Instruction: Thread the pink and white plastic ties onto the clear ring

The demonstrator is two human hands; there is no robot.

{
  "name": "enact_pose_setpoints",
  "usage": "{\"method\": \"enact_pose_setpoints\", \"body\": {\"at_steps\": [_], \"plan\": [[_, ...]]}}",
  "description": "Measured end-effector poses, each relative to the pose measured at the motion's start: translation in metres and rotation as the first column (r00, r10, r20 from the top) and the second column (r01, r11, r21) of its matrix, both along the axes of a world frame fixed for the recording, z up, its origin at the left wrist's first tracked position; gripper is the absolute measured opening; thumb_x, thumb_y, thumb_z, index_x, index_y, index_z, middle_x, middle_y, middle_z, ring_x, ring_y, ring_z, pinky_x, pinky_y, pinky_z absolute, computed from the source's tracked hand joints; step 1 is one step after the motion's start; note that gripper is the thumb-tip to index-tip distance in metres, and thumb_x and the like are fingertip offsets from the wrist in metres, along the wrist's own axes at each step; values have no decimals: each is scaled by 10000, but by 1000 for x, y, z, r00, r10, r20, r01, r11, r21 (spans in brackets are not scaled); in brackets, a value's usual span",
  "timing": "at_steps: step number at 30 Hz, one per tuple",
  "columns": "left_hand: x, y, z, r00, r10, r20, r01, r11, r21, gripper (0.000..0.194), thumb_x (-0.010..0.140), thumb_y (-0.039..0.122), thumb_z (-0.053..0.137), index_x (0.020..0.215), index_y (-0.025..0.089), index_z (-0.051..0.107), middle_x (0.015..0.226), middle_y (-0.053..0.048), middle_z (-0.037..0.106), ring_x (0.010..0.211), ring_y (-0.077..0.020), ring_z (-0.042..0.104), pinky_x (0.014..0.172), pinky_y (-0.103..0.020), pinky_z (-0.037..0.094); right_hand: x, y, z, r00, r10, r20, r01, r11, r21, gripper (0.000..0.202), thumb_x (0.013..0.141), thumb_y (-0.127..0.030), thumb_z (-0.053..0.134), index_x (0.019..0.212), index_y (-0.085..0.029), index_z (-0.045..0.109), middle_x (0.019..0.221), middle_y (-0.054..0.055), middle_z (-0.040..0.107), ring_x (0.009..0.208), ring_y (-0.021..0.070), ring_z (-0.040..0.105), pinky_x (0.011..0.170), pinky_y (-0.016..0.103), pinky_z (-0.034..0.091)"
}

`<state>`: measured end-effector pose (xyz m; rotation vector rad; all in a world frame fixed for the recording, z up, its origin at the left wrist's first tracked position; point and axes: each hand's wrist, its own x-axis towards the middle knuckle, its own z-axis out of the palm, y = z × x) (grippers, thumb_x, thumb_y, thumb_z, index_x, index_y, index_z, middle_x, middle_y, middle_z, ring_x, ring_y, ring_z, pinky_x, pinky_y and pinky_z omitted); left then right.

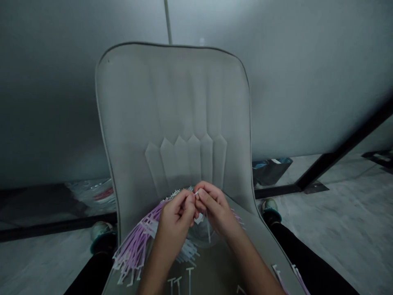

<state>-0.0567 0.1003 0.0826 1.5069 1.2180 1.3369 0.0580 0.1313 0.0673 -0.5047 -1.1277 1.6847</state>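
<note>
Pinching a small white piece [197, 193], the left hand [175, 215] and right hand [218, 209] meet above the chair [175, 98], purple sticks [138, 241] at eight o'clock, the piece judged light, flexible, best gripped near its ends.

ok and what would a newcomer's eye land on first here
Probably the fan of thin purple and white plastic sticks spread over the chair seat, left of centre. Next, two bare hands, left and right, fingertips together above it. Behind rises a tall grey padded chair back.
</note>
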Motion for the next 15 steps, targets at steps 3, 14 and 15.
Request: {"method": "enact_pose_setpoints", "body": {"at_steps": [3, 14, 15], "plan": [[2, 0, 0, 998, 29, 54, -29, 1000, -13, 331, 938, 361, 449, 667, 185, 521, 509, 58, 450, 412, -75, 388, 389, -173, 294, 1, 0, 3, 1000, -9, 17, 8, 999, 46, 283, 896, -465, 592, 828, -197, 531, 551, -78, 398, 496, 103, 439, 511, 234, 405], [7, -3, 2, 998, 15, -54, -12, 999, 41, 294, 954, 321, 428, 700, 192, 500, 605, 41, 453, 557, -108, 424, 523, -209, 335, 19, -3, 27, 910, -229, 345, 104, 933, 345, 282, 990, -417, 430, 796, -214, 450, 640, -46, 467, 575, 118, 482, 558, 236, 408], [7, -3, 1, 997, 12, -80, -8, 999, 43, 285, 952, 316, 428, 705, 194, 500, 608, 41, 459, 561, -111, 425, 527, -212, 334, 20, -3, 27, 894, -253, 370, 107, 922, 372, 280, 997, -409, 417, 798, -214, 448, 648, -43, 471, 589, 120, 476, 569, 237, 400]]}}
